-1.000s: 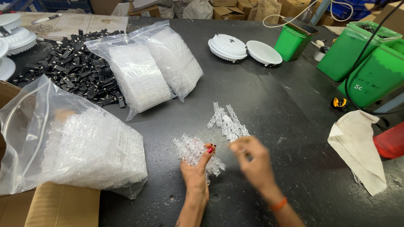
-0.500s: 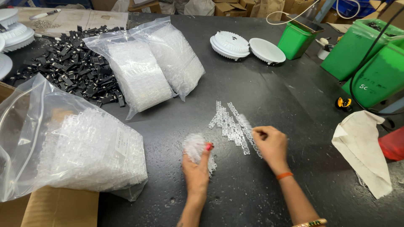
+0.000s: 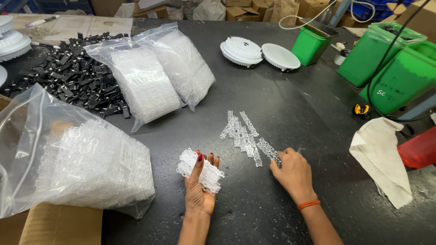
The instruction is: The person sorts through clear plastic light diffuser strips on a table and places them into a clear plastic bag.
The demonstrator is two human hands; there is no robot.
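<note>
While the left hand (image 3: pixel 199 186) grips a stack of clear plastic strips (image 3: pixel 200 170), palm up with the thumb clamped over the top, the right hand (image 3: pixel 294 173) lies palm down on the black table (image 3: pixel 281 90), fingertips closed on the near end of one strip in the loose strips (image 3: pixel 245 135). Whether it has actually pinched that strip, can't tell; the fingers hide it.

Progress, as I read it: a modest stack is already collected in the left hand. A dozen or so strips are still spread flat on the table, just ahead of the right hand. So partway, more left than done for this spread.

Further out:
- open bag of clear parts (image 3: pixel 86 168) at left, sitting on a cardboard box (image 3: pixel 59 224), still well filled
- two sealed bags of clear parts (image 3: pixel 154 77) beyond
- pile of black clips (image 3: pixel 68 84) far left
- two white round housings (image 3: pixel 259 52), green bins (image 3: pixel 386 63), white cloth (image 3: pixel 381 154) at right
</note>
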